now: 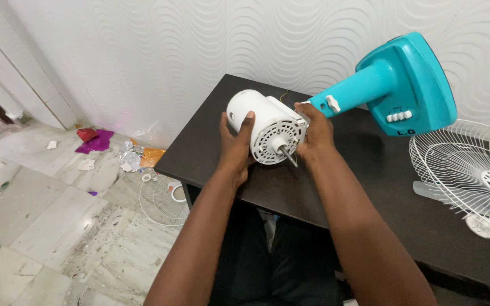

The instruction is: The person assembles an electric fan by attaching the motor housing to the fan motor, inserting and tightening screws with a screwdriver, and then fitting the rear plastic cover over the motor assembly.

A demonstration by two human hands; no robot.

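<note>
A white fan motor housing (265, 126) with a metal shaft (288, 154) pointing toward me lies over the dark table (290, 192). My left hand (235, 146) grips its left side, thumb up on the vented front face. My right hand (313, 133) holds its right side, where the turquoise fan stand (395, 85) joins it. The stand lies tilted up to the right, with a white knob (332, 103) and white buttons (399, 116) on its base.
A white wire fan guard (472, 175) lies on the table at the right. Another wire guard (163, 201) lies on the marble floor by the table's left edge. Crumpled foil and paper scraps (114, 150) litter the floor along the textured white wall.
</note>
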